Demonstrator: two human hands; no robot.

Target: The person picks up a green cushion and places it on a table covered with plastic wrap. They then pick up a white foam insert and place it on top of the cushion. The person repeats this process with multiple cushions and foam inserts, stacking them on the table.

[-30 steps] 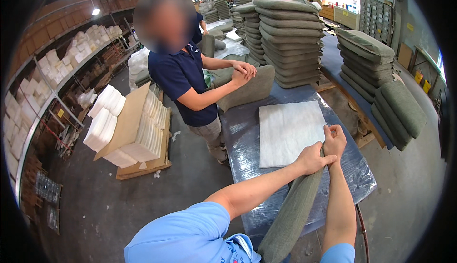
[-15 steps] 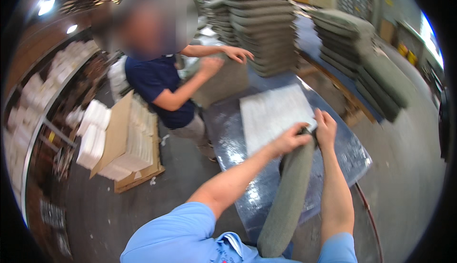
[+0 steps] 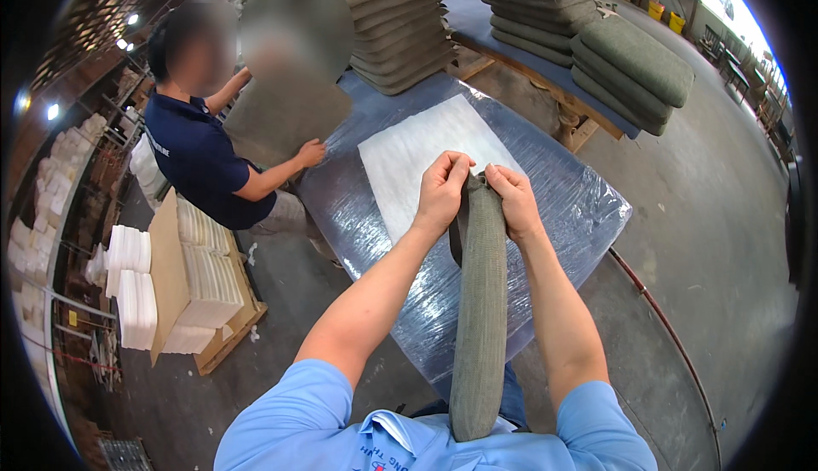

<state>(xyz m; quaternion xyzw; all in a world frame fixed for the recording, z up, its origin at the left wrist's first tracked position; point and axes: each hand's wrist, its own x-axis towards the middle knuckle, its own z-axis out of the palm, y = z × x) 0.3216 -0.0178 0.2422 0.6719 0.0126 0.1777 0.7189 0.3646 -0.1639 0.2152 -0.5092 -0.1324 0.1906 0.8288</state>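
both left hand (image 3: 443, 191) and right hand (image 3: 515, 202) pinching grey-green cushion (image 3: 481, 326), white sheet (image 3: 399, 160) beyond, cushion stack (image 3: 399, 32) behind

I'm counting two hands on my feed, one left hand (image 3: 443, 190) and one right hand (image 3: 514, 202), and one cushion (image 3: 481, 317) is standing between them. One white sheet (image 3: 400, 164) is lying just beyond them on one table (image 3: 558, 207). Farther past them I'm making out three near stacks (image 3: 396, 23), two of them sitting beyond and to the right. One co-worker (image 3: 200, 151) and one pallet (image 3: 230, 335) are showing to their left; one hose (image 3: 673, 326) is running to their right, two yellow buckets (image 3: 655, 9) standing far off.
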